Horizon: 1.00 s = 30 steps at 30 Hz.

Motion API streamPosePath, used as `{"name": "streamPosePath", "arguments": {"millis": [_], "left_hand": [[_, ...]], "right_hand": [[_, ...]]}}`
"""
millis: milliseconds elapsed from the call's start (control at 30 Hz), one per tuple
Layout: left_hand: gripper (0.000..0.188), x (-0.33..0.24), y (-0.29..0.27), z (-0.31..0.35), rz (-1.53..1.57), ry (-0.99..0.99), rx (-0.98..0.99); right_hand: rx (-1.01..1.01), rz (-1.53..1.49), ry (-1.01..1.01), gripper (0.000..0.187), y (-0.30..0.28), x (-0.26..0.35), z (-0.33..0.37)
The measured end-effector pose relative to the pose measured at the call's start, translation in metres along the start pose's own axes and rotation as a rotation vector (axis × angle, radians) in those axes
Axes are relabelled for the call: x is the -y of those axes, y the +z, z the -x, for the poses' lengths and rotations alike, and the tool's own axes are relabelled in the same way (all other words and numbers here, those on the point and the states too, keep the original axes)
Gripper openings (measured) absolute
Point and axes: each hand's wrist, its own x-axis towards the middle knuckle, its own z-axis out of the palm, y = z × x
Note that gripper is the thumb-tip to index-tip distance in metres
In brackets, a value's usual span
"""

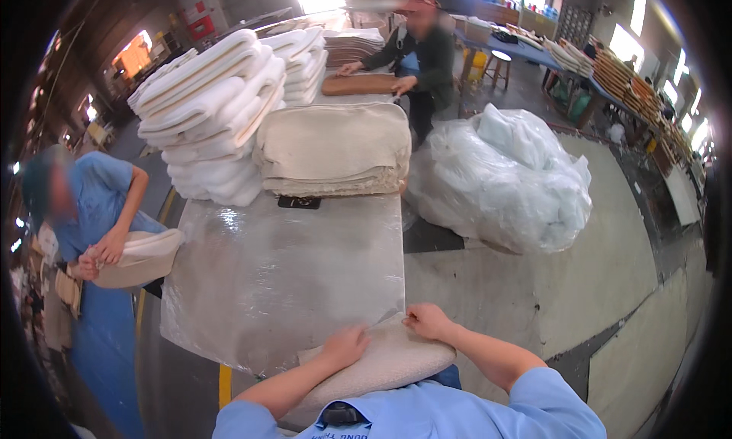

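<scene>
Holding a beige padded piece (404, 356) at 6 o'clock, close to the blue shirt (450, 410) and by the near edge of the plastic-covered table (290, 248). Seemingly pinching its upper edge with the right hand (428, 320) at 5 o'clock; cannot tell, for blur, whether gripping or merely touching with the left hand (347, 346) at 6. Could pucker or skew that edge through uneven pull between the 2 hands. Might slide down toward 7 o'clock, from a loosened pinch.
</scene>
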Motion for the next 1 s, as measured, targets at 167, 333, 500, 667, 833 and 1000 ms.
{"name": "streamPosePath", "arguments": {"millis": [167,333,500,667,833,1000], "left_hand": [[0.043,0.000,0.000,-0.024,-0.265,0.231,-0.356],[0.044,0.007,-0.009,-0.021,0.082,0.023,-0.157],[0.042,0.050,-0.019,0.012,-0.093,-0.054,-0.096],[0.049,0.058,-0.003,0.005,-0.075,-0.140,-0.310],[0.047,0.070,-0.003,-0.007,-0.066,-0.029,-0.387],[0.031,0.101,-0.029,0.040,0.282,-0.054,-0.569]], "right_hand": [[-0.126,0.051,-0.228,0.025,-0.012,0.016,0.005],[0.222,0.290,0.208,0.033,-0.018,0.046,-0.008],[0.226,0.306,0.260,0.029,0.003,0.055,-0.031],[-0.016,0.288,0.178,0.023,0.020,0.047,-0.034],[-0.068,0.283,0.155,0.023,0.022,0.042,-0.042],[0.018,0.396,0.217,0.042,0.015,0.035,-0.026]]}}
